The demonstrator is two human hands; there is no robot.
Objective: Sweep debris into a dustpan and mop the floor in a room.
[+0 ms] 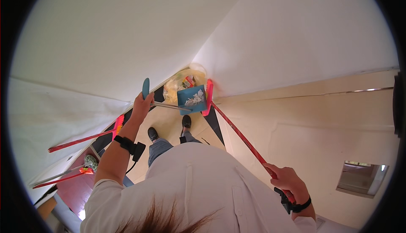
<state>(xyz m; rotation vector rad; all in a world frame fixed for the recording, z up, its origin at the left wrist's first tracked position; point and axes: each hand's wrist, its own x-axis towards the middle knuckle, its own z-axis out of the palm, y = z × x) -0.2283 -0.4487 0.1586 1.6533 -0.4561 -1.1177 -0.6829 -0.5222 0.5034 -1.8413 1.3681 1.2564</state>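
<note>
My left hand [142,106] grips the long-handled dustpan near the blue end of its metal handle. The blue dustpan [184,96] holds a heap of crumpled white scraps [194,99]. My right hand [287,179] is closed around the red shaft of a broom [238,133]. The broom's pink head [208,97] stands at the right side of the pan; whether its bristles touch the scraps is hidden. Just beyond the pan, a translucent yellowish bag [171,87] with rubbish in it fills the corner, partly covered by the pan.
White walls [219,36] meet at the corner ahead. A second broom [85,138] with a red shaft leans at the left wall. Further back on the left are a mop [91,162] and another red-handled tool [63,180]. A door [304,131] with a small window stands at right.
</note>
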